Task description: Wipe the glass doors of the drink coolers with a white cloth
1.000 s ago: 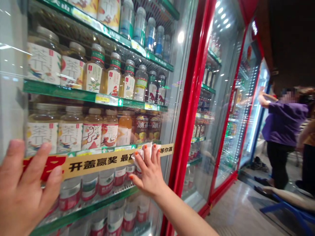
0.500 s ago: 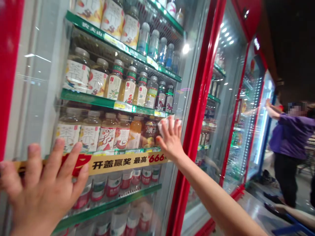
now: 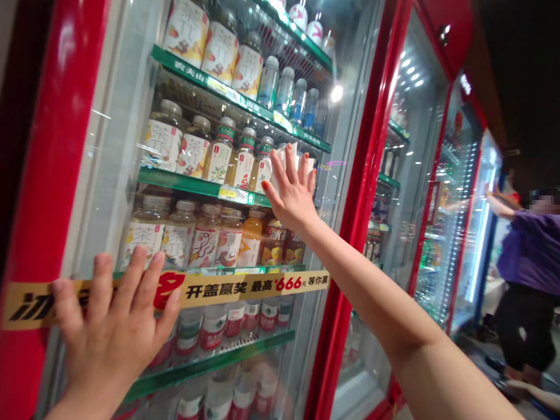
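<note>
Two bare hands press on the glass door (image 3: 105,175) of a drinks cooler.
The left hand (image 3: 111,326) lies flat over a yellow paper strip (image 3: 254,284), its grip open with fingers spread; the right hand (image 3: 291,195), placed higher, also has fingers apart and pushes a white cloth (image 3: 297,158) on the glass, not clamped around it. Whether the glass has marks, the reflections do not let me tell. Behind it stand bottles of tea (image 3: 219,157) on green shelves, inside a red door frame (image 3: 52,175). Farther right is a person in a purple shirt (image 3: 531,256).
</note>
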Demonstrator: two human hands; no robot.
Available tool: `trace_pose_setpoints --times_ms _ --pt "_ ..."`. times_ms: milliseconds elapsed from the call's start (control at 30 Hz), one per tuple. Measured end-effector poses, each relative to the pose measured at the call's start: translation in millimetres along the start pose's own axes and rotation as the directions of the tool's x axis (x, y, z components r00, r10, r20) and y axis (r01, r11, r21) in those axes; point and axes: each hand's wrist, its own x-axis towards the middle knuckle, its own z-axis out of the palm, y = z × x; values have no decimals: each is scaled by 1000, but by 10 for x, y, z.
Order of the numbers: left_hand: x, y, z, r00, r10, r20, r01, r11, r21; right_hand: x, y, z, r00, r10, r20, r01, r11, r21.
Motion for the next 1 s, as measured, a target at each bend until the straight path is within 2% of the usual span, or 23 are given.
trace_pose_setpoints --times_ms 33,100,133,167,200,233,267,333,400,467,500,533,567,600,667,700,733,767,833,867,900,933,1000 --pt "-11 -20 -12 999 42 23 -43 996 80 36 -74 -15 1000 -6 -22 6 1000 7" --pt "-39 -65 -25 995 95 40 -101 980 172 -149 -292 -18 966 -257 19 257 966 20" --pt "-54 -89 -26 994 107 29 -110 980 167 -308 -406 -12 891 -447 74 446 894 37" --pt "-67 -110 -24 993 117 13 -117 981 154 -455 -504 -5 776 -616 132 614 787 63" --pt "-76 -128 -21 992 129 -2 -127 981 146 -546 -576 0 666 -725 175 723 685 88" --pt "-80 -141 -18 990 143 -13 -140 980 144 -550 -619 -2 608 -769 197 769 632 95" --pt "-79 -150 -16 988 155 -17 -151 977 150 -452 -640 -13 618 -762 195 764 640 81" --pt "-64 -156 -19 984 176 3 -174 968 180 5 -658 -58 771 -627 111 629 777 27" --pt "-46 -152 -27 982 188 23 -189 959 210 580 -719 -106 921 -388 -43 389 921 12" --pt "-38 -153 -32 981 191 19 -190 954 231 934 -880 -119 960 -220 -174 230 973 37" --pt "-39 -157 -33 982 190 10 -187 954 236 960 -997 -105 951 -224 -211 237 971 41" --pt "-43 -165 -32 982 187 2 -182 954 237 885 -1127 -78 927 -300 -224 314 949 30" --pt "-50 -174 -31 982 191 -7 -184 954 235 733 -1258 -42 877 -434 -208 445 895 8" --pt "-56 -185 -28 981 195 -17 -186 955 233 539 -1373 -1 789 -592 -164 598 801 -16" --pt "-63 -201 -25 977 209 -38 -195 954 230 203 -1512 69 557 -829 -45 829 559 -38" --pt "-62 -205 -26 976 217 -39 -202 952 232 132 -1529 86 493 -870 -1 869 492 -43" --pt "-57 -205 -28 975 220 -35 -205 950 236 150 -1516 86 497 -867 19 867 496 -55" --pt "-50 -202 -31 976 217 -26 -204 949 239 250 -1485 71 561 -827 6 826 560 -71" --pt "-35 -190 -43 978 207 -9 -199 951 238 593 -1425 14 761 -642 -95 638 767 -73" --pt "-31 -184 -49 980 201 -2 -195 952 235 760 -1418 -18 837 -525 -154 524 850 -50" --pt "-30 -179 -56 981 195 3 -190 954 231 872 -1433 -45 879 -433 -198 438 899 -23" --pt "-34 -176 -63 983 183 4 -179 957 228 906 -1468 -64 895 -387 -221 396 918 -5" --pt "-52 -177 -71 988 155 10 -153 965 214 711 -1552 -66 871 -445 -206 453 891 -8"
